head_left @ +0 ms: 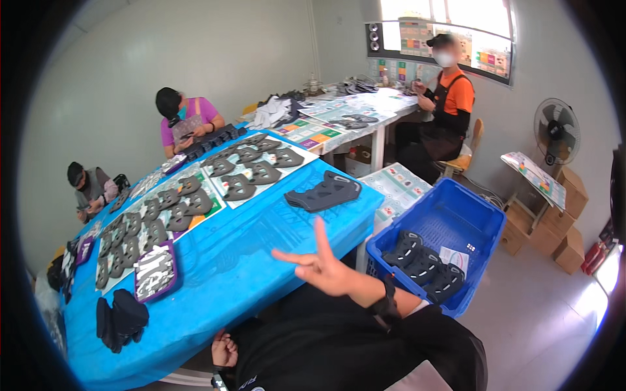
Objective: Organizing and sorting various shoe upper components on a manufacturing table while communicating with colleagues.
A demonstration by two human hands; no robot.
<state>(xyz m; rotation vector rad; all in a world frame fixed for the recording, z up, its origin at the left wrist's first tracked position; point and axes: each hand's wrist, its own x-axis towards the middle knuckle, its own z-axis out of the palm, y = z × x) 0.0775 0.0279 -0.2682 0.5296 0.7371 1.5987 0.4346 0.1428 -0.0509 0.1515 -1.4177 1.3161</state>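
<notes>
My right hand (pixel 321 266) is raised over the near edge of the blue-covered table (pixel 228 260). Two of its fingers stretch out in a V, the others fold in, and it holds nothing. Low at the table's edge, against my dark clothing, my left hand (pixel 224 350) has its fingers curled, with nothing visible in them. Beyond my right hand lies a small stack of dark grey shaped pads (pixel 324 191) with cut-outs. Rows of similar grey pads (pixel 178 217) cover printed sheets to the left. A purple tray (pixel 173 274) of small white and grey pieces stands nearer.
Dark folded fabric pieces (pixel 121 319) lie at the near left. To my right, a blue crate (pixel 479 241) holds several dark pads. Three people sit around the tables, two on the left and one in orange (pixel 460 98) at the far right. A fan (pixel 557 130) and cardboard boxes (pixel 568 251) stand beyond.
</notes>
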